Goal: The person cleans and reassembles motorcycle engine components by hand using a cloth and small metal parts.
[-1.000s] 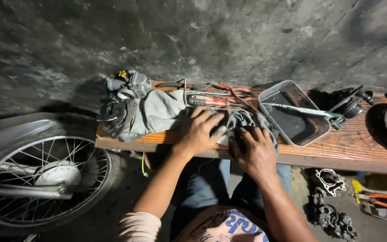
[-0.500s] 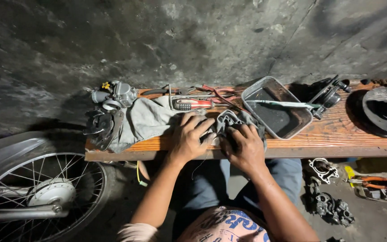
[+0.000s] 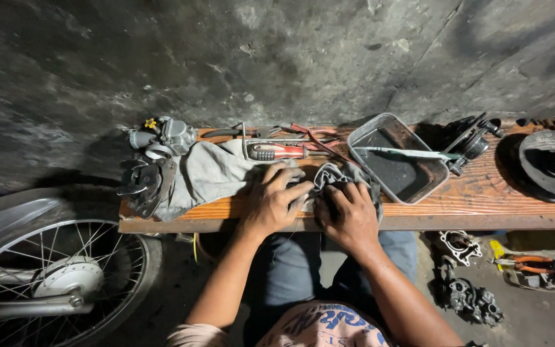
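Observation:
My left hand (image 3: 275, 198) and my right hand (image 3: 346, 212) rest on a wooden bench (image 3: 483, 199), both gripping a crumpled grey rag (image 3: 338, 176) wrapped around something dark that I cannot make out. A larger grey cloth (image 3: 210, 177) lies spread to the left of my left hand. Just beyond my fingers lie a red-handled screwdriver (image 3: 277, 152) and other hand tools.
A metal tray (image 3: 396, 157) with dark liquid and a brush stands right of my hands. A carburettor (image 3: 168, 136) and dark engine parts (image 3: 141, 181) sit at the bench's left end, a round black part (image 3: 550, 164) at the right. A spoked wheel (image 3: 52, 283) and loose parts (image 3: 473, 299) are on the floor.
The view has shifted slightly. Both hands stay on the small rag, with the fingers working it a little.

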